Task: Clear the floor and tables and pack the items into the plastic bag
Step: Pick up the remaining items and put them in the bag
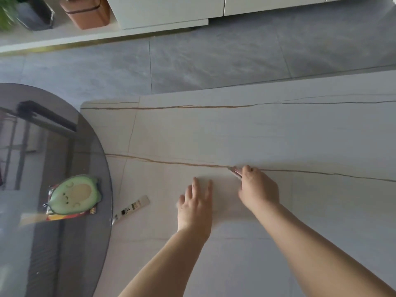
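Note:
Both of my hands reach over a white marble table (278, 129). My right hand (258, 190) pinches a small thin pinkish item (235, 171) at its fingertips; what it is cannot be made out. My left hand (196, 205) hovers beside it with fingers straight and spread, holding nothing. A white tube-like packet (131, 207) lies on the marble table near its left edge. On the round glass table (64, 133) at the left sits a green avocado-shaped item (75, 195) on top of a red packet (70, 215). No plastic bag is in view.
Grey tiled floor (214, 61) runs beyond the marble table. A white cabinet (171, 11) stands at the back. A brown container (87, 11), a dark bin (36, 13) and a green plant (6, 13) stand at the top left.

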`<action>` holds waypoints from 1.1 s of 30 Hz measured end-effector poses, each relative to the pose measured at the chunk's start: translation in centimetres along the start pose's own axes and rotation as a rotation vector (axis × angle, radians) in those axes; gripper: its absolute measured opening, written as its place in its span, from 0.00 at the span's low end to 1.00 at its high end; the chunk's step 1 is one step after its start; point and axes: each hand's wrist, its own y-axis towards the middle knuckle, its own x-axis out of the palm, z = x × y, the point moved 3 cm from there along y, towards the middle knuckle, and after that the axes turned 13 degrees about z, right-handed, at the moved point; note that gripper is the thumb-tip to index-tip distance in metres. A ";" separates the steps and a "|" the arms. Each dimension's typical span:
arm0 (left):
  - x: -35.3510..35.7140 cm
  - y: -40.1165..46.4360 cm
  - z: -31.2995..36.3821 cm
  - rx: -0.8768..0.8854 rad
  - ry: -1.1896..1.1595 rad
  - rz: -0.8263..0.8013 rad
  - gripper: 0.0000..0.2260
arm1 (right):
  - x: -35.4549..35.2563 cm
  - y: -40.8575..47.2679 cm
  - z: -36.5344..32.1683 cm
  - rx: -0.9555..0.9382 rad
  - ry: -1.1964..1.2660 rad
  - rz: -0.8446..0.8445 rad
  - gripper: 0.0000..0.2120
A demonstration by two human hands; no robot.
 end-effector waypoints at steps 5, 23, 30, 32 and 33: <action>0.5 -5.4 -4.0 0.067 0.060 -0.064 0.41 | -0.6 -2.2 -4.8 -0.264 0.020 0.012 0.11; 0.7 -12.9 -14.5 -0.070 -0.100 0.029 0.37 | 5.2 -7.1 -24.2 -0.811 -0.062 -0.102 0.19; 1.0 -13.3 -15.0 -0.024 -0.090 -0.006 0.35 | 6.1 -8.3 -23.1 -0.710 -0.116 0.120 0.07; 0.9 -13.6 -15.0 -0.009 -0.079 -0.014 0.36 | 5.8 -8.7 -21.9 -0.653 -0.105 0.185 0.12; 0.6 -13.8 -15.0 -0.001 -0.077 -0.016 0.36 | 5.1 -9.0 -21.3 -0.610 -0.092 0.205 0.12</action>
